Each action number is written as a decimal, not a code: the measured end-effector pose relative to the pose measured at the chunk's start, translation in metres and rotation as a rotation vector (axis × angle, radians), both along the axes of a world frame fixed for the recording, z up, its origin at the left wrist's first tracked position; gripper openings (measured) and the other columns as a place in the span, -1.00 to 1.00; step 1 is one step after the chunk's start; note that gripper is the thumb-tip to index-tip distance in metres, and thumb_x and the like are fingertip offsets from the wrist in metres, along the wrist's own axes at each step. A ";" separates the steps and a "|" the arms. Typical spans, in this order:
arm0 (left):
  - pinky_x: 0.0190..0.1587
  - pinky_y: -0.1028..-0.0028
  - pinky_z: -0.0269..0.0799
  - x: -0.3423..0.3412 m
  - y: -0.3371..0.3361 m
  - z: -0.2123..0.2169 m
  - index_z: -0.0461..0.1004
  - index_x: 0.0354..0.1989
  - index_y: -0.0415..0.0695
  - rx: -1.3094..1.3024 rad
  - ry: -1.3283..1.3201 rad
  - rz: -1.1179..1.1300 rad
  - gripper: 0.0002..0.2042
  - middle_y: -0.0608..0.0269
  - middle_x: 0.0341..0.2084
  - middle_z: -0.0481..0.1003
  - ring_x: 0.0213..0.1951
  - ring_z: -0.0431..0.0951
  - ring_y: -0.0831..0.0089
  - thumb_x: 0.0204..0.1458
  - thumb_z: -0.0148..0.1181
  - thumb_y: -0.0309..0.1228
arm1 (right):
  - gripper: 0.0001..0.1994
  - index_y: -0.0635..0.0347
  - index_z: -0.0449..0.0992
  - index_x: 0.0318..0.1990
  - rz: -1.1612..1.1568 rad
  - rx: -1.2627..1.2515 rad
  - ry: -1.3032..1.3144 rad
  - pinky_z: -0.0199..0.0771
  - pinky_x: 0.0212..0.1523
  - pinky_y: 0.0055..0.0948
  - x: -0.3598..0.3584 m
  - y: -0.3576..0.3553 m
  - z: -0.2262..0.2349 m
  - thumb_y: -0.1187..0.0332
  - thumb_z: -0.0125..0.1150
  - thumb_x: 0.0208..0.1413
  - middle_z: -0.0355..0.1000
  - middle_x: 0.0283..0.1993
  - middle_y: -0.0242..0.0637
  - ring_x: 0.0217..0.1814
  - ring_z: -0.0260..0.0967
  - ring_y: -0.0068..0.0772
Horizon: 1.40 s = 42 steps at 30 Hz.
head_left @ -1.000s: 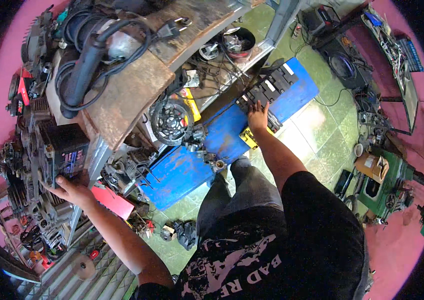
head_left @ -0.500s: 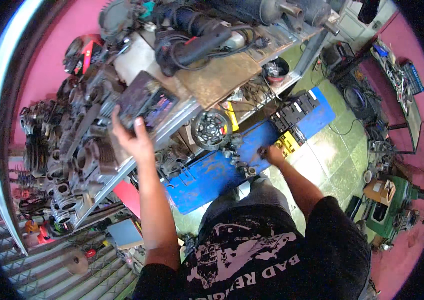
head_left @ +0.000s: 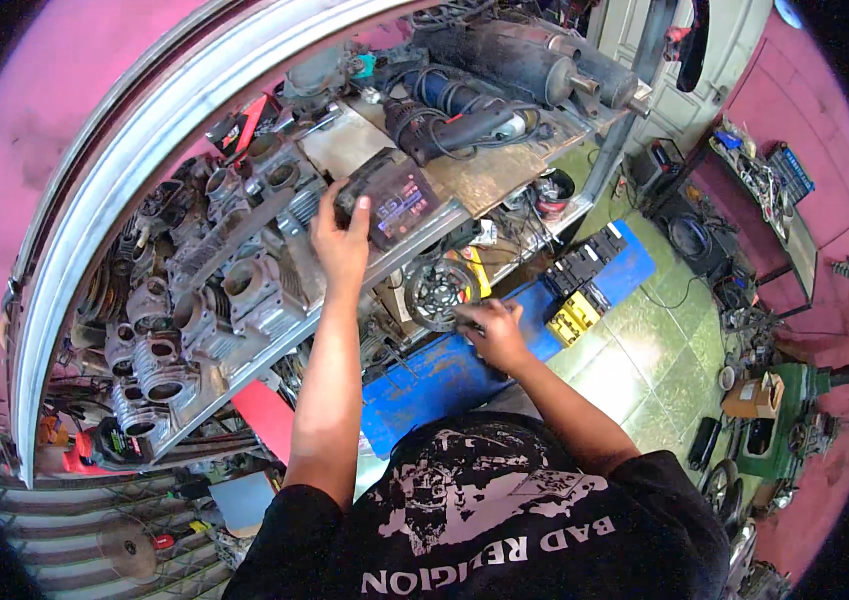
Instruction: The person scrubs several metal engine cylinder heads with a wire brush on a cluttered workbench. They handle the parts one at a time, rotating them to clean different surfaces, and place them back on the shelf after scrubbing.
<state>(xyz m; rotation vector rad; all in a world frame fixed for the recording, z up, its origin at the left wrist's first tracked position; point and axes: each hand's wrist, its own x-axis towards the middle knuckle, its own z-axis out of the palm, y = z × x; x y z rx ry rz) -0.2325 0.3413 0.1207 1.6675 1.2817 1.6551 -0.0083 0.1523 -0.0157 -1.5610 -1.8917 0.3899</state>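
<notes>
My left hand (head_left: 342,240) grips the left end of a dark box (head_left: 394,200) with a printed, purple-tinted side, thumb on the front and fingers round the end. The box sits at the shelf's front edge. My right hand (head_left: 497,335) is raised over the blue bench (head_left: 424,385), its fingers curled in. Something dark shows at those fingertips, too unclear to name. Just behind them is a round slotted metal disc (head_left: 441,290) on the lower level. An angle grinder (head_left: 464,130) with its cord lies on the shelf behind the box.
Engine cylinders (head_left: 249,285) crowd the shelf to the left. Exhaust mufflers (head_left: 514,65) lie at its far end. A black tool case (head_left: 584,260) and a yellow socket case (head_left: 572,318) rest on the blue bench's right part. Green tiled floor (head_left: 644,350) extends to the right.
My right hand has come up from the bench beside the yellow case to in front of the metal disc. My left hand stays on the box. The whole view has shifted.
</notes>
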 end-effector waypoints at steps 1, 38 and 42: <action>0.03 0.19 0.47 -0.002 0.001 -0.003 0.58 0.16 -0.09 -0.006 0.006 0.019 -0.54 -0.08 -0.17 0.60 -0.11 0.58 0.09 0.15 0.44 -0.14 | -0.55 -0.18 0.63 0.18 -0.033 0.090 0.019 0.09 0.25 0.05 -0.009 0.006 0.033 0.27 0.47 0.10 0.63 -0.04 -0.40 0.10 0.44 -0.29; 0.21 0.11 0.30 -0.004 0.010 -0.009 0.38 0.37 -0.16 -0.036 -0.024 0.016 -0.47 -0.20 0.12 0.50 0.09 0.42 -0.01 0.41 0.01 -0.03 | -0.47 -0.44 0.35 0.47 -0.261 0.411 -0.297 -0.44 0.44 0.54 -0.064 0.129 0.140 -0.03 0.13 0.37 0.29 0.55 -0.67 0.75 -0.23 -0.10; 0.22 0.11 0.30 -0.004 0.012 -0.014 0.37 0.37 -0.16 0.018 0.011 -0.013 -0.46 -0.20 0.10 0.50 0.09 0.41 -0.02 0.41 0.01 -0.02 | -0.46 -0.46 0.34 0.48 -0.278 0.398 -0.242 -0.41 0.44 0.56 -0.069 0.140 0.153 -0.01 0.14 0.36 0.28 0.55 -0.66 0.74 -0.22 -0.07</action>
